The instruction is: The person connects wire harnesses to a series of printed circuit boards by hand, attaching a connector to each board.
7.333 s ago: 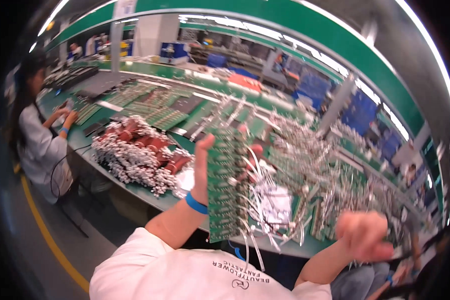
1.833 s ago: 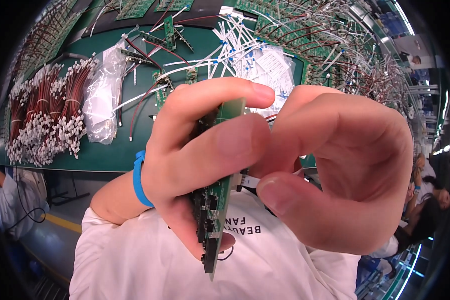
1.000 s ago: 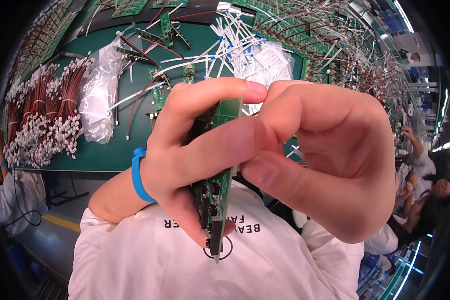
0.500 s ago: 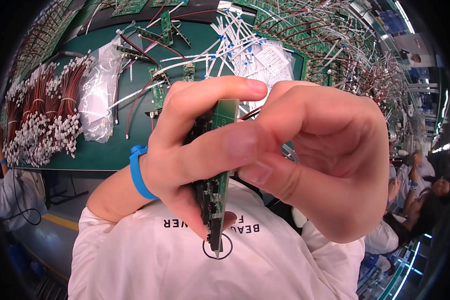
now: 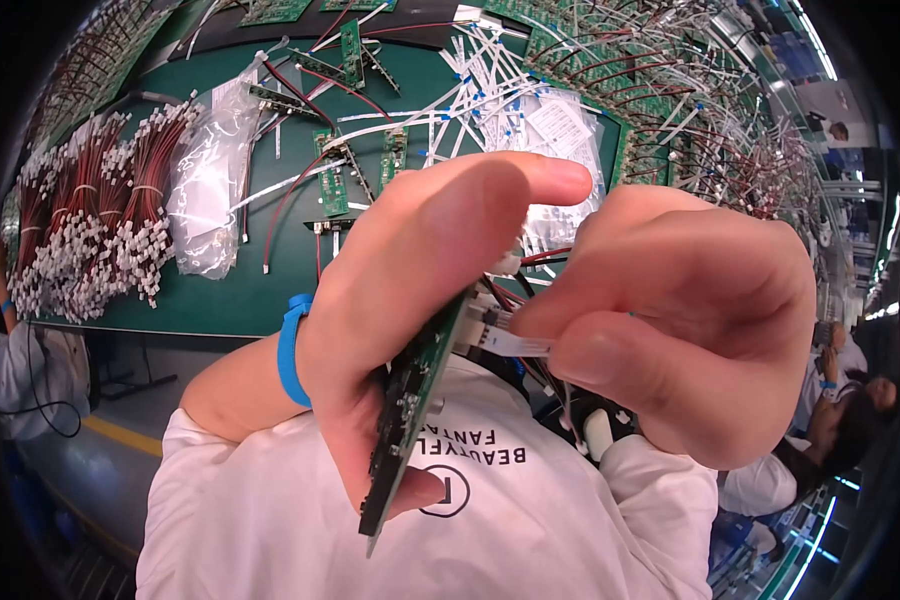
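My left hand (image 5: 420,240), with a blue band (image 5: 290,350) on its wrist, grips a green circuit board (image 5: 426,380) held on edge, tilted, in front of my chest. Black parts line the board's left face. On the other face, near its upper end, sits a white connector (image 5: 470,328). A short white flat cable (image 5: 513,343) runs from there to my right hand (image 5: 705,320), pinched between thumb and forefinger. Whether the cable is fully seated in the connector cannot be made out. Dark and red wires (image 5: 545,257) with a white plug show behind the fingers.
On the green table (image 5: 220,310) lie bundled red wires with white plugs (image 5: 100,220), a clear plastic bag (image 5: 210,190), loose boards (image 5: 332,180) and white flat cables (image 5: 480,85). Wired board panels (image 5: 610,60) fill the far right. Other people (image 5: 840,400) sit at both sides.
The board's lower end has swung left, turning its connector side into view. My right hand has drawn right, so the white flat cable now shows between it and the board.
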`<state>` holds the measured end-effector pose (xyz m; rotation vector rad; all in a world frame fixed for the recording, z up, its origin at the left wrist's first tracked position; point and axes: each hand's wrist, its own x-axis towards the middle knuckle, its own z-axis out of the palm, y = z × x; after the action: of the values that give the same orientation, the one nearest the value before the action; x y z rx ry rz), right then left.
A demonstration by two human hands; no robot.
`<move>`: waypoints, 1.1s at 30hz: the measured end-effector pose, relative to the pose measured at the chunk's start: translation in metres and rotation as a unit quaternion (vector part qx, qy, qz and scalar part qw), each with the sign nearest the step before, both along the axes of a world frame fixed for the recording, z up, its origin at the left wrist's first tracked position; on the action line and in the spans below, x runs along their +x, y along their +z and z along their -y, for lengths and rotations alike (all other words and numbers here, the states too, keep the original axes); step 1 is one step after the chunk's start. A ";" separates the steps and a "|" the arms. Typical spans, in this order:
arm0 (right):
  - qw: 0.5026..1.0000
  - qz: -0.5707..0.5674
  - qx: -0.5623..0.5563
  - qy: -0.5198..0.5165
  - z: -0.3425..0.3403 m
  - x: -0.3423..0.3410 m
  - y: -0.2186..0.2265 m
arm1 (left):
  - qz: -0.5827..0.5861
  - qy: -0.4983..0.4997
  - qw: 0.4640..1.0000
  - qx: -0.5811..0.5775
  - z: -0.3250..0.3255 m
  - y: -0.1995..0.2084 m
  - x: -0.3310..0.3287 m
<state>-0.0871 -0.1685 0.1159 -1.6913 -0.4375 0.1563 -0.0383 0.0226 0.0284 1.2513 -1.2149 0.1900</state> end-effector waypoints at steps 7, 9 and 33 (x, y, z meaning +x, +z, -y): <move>1.000 0.004 0.018 0.021 -0.001 0.003 -0.001 | -0.010 -0.002 1.000 0.000 -0.002 0.002 -0.001; 0.998 0.005 0.029 0.047 -0.001 0.005 -0.003 | -0.015 -0.004 1.000 -0.001 0.001 0.002 -0.001; 0.982 -0.159 0.066 -0.084 -0.030 0.007 0.001 | -0.159 0.135 0.976 -0.065 0.023 -0.017 -0.015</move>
<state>-0.0805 -0.1383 0.1171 -1.5313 -0.0644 0.2636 -0.0533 -0.0007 0.0116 1.2737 -0.7449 0.2533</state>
